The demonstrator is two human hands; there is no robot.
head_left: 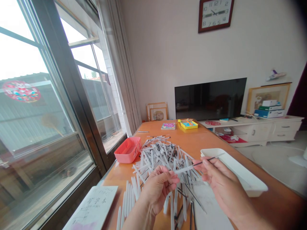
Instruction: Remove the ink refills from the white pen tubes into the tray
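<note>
My left hand (158, 183) pinches one end of a translucent white plastic tube (184, 169). A thin black rod (209, 159) is closed between the thumb and fingers of my right hand (222, 182). The rod's left end meets the tube's right end; whether it sits inside cannot be made out. Beneath and beyond both hands spreads a big heap of similar white tubes and black rods (159, 156). More white tubes (129, 195) lie side by side left of my left wrist.
A red plastic basket (127, 157) stands left of the heap. Right of my right hand is a long white tray (257, 186). An open notebook (92, 207) lies front left. Farther back on the wooden table (153, 127) are a booklet (168, 126) and a yellow box (189, 125).
</note>
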